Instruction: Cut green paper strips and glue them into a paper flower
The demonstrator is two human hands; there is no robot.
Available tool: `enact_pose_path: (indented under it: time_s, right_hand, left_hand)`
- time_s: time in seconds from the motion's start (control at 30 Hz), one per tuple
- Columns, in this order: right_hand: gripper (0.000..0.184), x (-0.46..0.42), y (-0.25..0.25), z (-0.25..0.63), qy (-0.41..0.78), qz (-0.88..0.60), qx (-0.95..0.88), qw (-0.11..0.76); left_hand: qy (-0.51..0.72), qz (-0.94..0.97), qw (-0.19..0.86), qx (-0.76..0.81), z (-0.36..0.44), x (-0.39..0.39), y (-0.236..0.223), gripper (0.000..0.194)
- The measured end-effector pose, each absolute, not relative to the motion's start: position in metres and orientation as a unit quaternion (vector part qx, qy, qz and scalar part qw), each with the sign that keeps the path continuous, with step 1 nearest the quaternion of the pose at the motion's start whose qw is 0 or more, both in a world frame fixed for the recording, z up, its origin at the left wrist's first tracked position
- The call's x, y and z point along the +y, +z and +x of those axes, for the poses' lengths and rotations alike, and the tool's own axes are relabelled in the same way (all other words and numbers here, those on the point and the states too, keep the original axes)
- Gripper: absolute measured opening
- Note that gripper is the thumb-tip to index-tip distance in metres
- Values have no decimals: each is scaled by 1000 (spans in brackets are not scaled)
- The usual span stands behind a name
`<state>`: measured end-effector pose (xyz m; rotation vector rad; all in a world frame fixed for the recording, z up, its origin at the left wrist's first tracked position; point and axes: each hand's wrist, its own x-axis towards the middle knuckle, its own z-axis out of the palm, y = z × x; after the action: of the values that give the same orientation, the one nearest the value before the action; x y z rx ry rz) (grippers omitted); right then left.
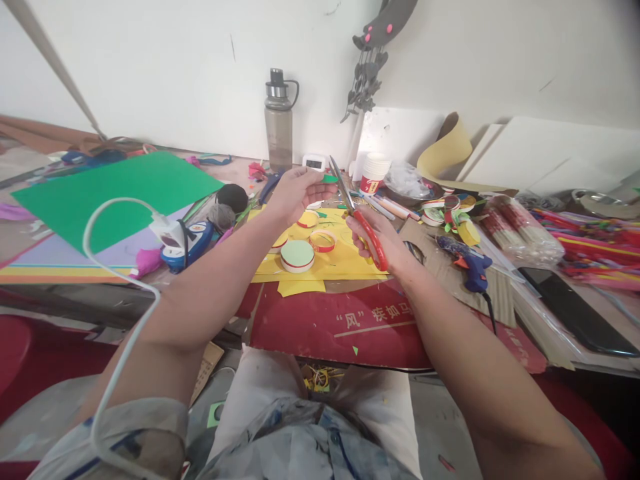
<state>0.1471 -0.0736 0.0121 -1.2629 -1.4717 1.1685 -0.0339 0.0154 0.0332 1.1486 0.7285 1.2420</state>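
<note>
Between the fingers of my left hand [299, 193] is a small piece of green paper [329, 179], its edge showing past the fingertips. My right hand [383, 237] grips a pair of scissors [369, 233] with red handles; the blades point up and away, close to the green piece. Whether the blades touch the paper I cannot tell. Below the hands, a round box with a pale green top [297, 255] sits on yellow paper [345, 267]. Beside it lies a red-edged ring [323, 241], with other round pieces partly behind my left forearm.
A large green sheet [115, 193] lies at left, near a power strip [187, 247] whose white cable loops over my left arm. A water bottle [279, 123] and paper cups [375, 172] stand at the back. At right are a glue gun [467, 263] and a phone [575, 310].
</note>
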Motion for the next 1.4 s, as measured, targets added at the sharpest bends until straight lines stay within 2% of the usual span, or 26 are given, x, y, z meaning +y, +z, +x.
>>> enact_pose_path:
  time_s: [0.7, 0.83, 0.97, 1.07, 1.2, 1.3, 1.4]
  right_hand:
    - [60, -72, 12, 143, 475, -508, -563, 447]
    - [57, -74, 10, 142, 462, -512, -570, 447]
    - [45, -69, 4, 148, 418, -523, -598, 440]
    - [35, -60, -2, 156, 294, -609, -634, 376]
    - [33, -55, -5, 160, 99, -727, -652, 188]
    - [42, -57, -4, 158, 71, -753, -648, 90]
    - [48, -61, -1, 156, 70, -754, -651, 45]
  left_hand:
    - [536, 496, 607, 314, -32, 17, 30, 17]
    - [534, 500, 608, 308, -32, 17, 30, 15]
    - [523, 508, 601, 326, -33, 20, 28, 15]
    - [529, 514, 581, 344, -36, 27, 23, 16]
    - [528, 515, 578, 349, -40, 36, 18, 17]
    - [530, 505, 581, 356, -43, 38, 20, 18]
    - [541, 475, 589, 366, -45, 38, 22, 18]
